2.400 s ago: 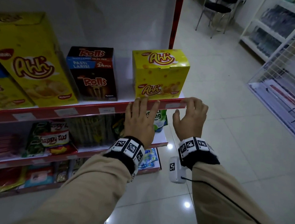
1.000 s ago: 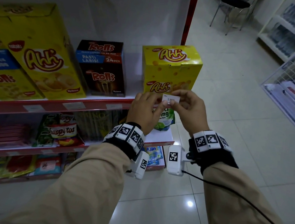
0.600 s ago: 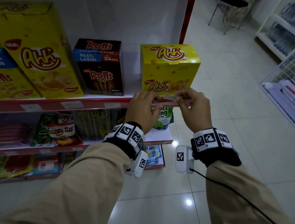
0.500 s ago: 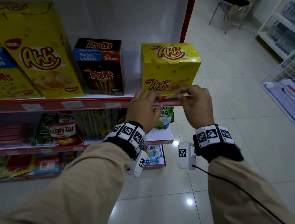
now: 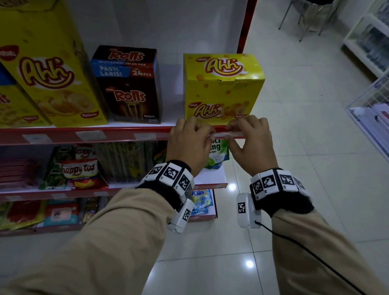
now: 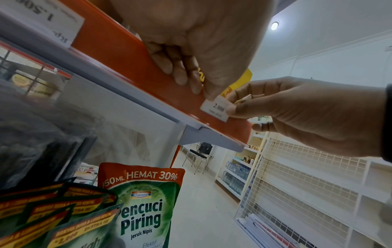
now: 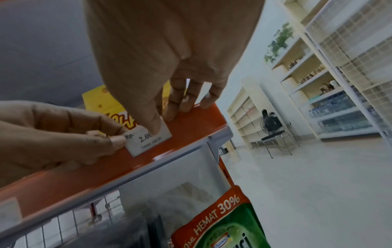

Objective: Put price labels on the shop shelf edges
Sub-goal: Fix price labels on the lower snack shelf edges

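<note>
Shelf edge: glossy orange-red strip (image 6: 127,58); a small white paper price label (image 6: 215,109), printed 2.000, lies flat on it.
Left hand (image 6: 201,42): thumb tip on the label's upper corner, curled fingers on the strip.
Right hand (image 6: 307,114): fingertips pinch the label's right end.
Below: green dish-soap pouch (image 6: 144,209).

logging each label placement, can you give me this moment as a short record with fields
item: price label, white, printed 2.000
place: flat against the red shelf edge near its right end, below the yellow Ahh box
left hand: pinches the label's left end
right hand: thumb on the label's face, fingers over the top of the edge
fixed yet: cannot tell
same edge: neighbouring label to the left
shelf below: green dish soap pouch
</note>
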### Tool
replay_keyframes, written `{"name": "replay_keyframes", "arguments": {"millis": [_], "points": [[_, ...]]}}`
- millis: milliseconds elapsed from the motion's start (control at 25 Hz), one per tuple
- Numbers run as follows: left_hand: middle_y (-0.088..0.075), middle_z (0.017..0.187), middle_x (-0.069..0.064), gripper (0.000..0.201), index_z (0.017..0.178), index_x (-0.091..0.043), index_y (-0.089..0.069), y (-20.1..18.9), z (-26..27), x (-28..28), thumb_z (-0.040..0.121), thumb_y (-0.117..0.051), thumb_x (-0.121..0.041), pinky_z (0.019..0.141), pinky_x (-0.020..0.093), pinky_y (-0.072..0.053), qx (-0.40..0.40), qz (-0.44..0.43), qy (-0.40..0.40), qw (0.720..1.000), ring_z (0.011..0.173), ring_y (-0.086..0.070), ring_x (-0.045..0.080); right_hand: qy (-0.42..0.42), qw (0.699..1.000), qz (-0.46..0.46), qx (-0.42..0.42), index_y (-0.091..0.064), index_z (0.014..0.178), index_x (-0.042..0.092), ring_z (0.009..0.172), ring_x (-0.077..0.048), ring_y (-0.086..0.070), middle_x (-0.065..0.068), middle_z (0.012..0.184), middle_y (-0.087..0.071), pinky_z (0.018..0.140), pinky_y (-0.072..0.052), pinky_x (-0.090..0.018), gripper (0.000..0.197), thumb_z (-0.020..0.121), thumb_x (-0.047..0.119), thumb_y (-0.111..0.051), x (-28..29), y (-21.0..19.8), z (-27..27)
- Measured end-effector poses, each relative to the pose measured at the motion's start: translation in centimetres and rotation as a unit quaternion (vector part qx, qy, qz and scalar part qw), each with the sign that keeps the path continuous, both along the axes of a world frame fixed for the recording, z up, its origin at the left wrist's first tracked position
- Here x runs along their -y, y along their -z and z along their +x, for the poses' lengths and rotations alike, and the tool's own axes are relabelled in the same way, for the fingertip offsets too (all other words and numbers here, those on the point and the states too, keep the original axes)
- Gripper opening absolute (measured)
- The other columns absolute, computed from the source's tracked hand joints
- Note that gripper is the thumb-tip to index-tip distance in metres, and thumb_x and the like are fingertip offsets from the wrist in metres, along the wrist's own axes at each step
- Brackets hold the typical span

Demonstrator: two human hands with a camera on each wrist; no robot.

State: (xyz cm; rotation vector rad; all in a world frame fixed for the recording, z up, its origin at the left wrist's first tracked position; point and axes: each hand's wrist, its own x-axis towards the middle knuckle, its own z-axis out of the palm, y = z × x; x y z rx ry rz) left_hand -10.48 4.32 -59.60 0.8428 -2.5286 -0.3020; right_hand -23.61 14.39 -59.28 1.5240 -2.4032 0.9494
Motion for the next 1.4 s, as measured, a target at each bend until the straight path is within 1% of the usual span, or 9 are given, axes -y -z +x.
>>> {"name": "replay_keyframes", "arguments": {"millis": [200,320,440,560,760,920,1080,1240,1400], "points": [[-0.051,0.096,0.006,0.023,0.104,-0.019,-0.066,0.2,-0.2,-0.1,0.096,-0.048,-0.032,0.080,0.037,-0.033,0.002,-0.003,-0.009,1.000,0.095,-0.042,0.027,-0.004,0.999,0.031,-0.045,-0.066,0.091,0.008,0.091,-0.035,-0.048,-0.014,0.096,-0.059,0.072,-0.045,-0.047,0.010,0.083,0.006,-0.061,0.0,0.0,-0.4],[-0.051,0.097,0.007,0.022,0.105,-0.019,-0.065,0.2,-0.3,0.0,0.096,-0.048,-0.030,0.079,0.038,-0.032,0.016,-0.015,-0.011,1.000,0.094,-0.043,0.028,-0.001,0.998,0.034,-0.058,-0.066,0.092,0.008,0.090,-0.035,-0.048,-0.016,0.094,-0.058,0.070,-0.045,-0.047,0.010,0.084,0.008,-0.060,0.0,0.2,-0.4],[-0.052,0.096,0.009,0.017,0.100,-0.017,-0.066,0.2,-0.3,0.0,0.094,-0.052,-0.025,0.077,0.037,-0.031,0.017,-0.021,-0.013,1.000,0.093,-0.044,0.029,0.000,0.997,0.032,-0.073,-0.064,0.093,0.009,0.088,-0.035,-0.048,-0.014,0.095,-0.058,0.069,-0.045,-0.047,0.010,0.084,0.009,-0.060,-0.1,0.4,-0.4],[-0.053,0.096,0.010,0.016,0.101,-0.017,-0.068,0.3,-0.3,-0.1,0.092,-0.056,-0.022,0.077,0.038,-0.034,0.016,-0.023,-0.014,1.000,0.093,-0.045,0.031,0.004,0.996,0.041,-0.079,-0.064,0.092,0.009,0.088,-0.035,-0.048,-0.014,0.097,-0.058,0.069,-0.045,-0.047,0.008,0.086,0.011,-0.059,0.0,0.5,-0.3],[-0.056,0.109,0.007,0.021,0.112,-0.016,-0.062,0.1,0.3,0.1,0.092,-0.055,-0.018,0.087,0.038,-0.037,0.018,-0.001,0.007,1.000,0.101,-0.045,0.029,0.020,0.995,0.052,-0.086,-0.060,0.098,0.010,0.090,-0.035,-0.046,-0.013,0.100,-0.057,0.071,-0.044,-0.047,0.015,0.083,0.010,-0.058,0.0,0.3,0.1],[-0.052,0.117,0.004,0.033,0.125,-0.018,-0.054,-0.2,1.3,0.3,0.092,-0.052,-0.013,0.093,0.034,-0.037,0.063,-0.004,0.040,0.997,0.107,-0.042,0.025,0.050,0.992,0.052,-0.099,-0.061,0.099,0.010,0.093,-0.037,-0.048,-0.014,0.103,-0.057,0.068,-0.044,-0.044,0.021,0.078,0.009,-0.061,0.0,0.1,1.3],[-0.050,0.129,0.004,0.041,0.134,-0.017,-0.050,-1.0,3.2,0.8,0.093,-0.050,-0.013,0.098,0.035,-0.037,0.074,0.016,0.094,0.993,0.116,-0.039,0.025,0.059,0.990,0.078,-0.106,-0.062,0.107,0.012,0.101,-0.039,-0.048,-0.015,0.109,-0.056,0.075,-0.042,-0.044,0.031,0.077,0.013,-0.062,0.6,-0.2,3.5],[-0.047,0.135,0.005,0.039,0.131,-0.012,-0.049,-1.5,6.7,2.3,0.093,-0.049,-0.014,0.100,0.041,-0.037,0.106,-0.013,0.075,0.991,0.123,-0.038,0.026,0.033,0.988,0.102,-0.114,-0.062,0.111,0.013,0.105,-0.040,-0.048,-0.015,0.113,-0.056,0.077,-0.039,-0.043,0.038,0.073,0.014,-0.064,2.5,-0.9,6.6],[-0.052,0.127,0.012,0.042,0.127,-0.007,-0.054,-1.5,11.4,4.8,0.086,-0.057,-0.012,0.093,0.044,-0.042,0.077,-0.054,0.039,0.995,0.116,-0.045,0.033,0.012,0.990,0.096,-0.101,-0.063,0.107,0.012,0.104,-0.038,-0.048,-0.014,0.111,-0.058,0.077,-0.038,-0.043,0.034,0.074,0.018,-0.065,4.7,-1.2,9.7]]}}
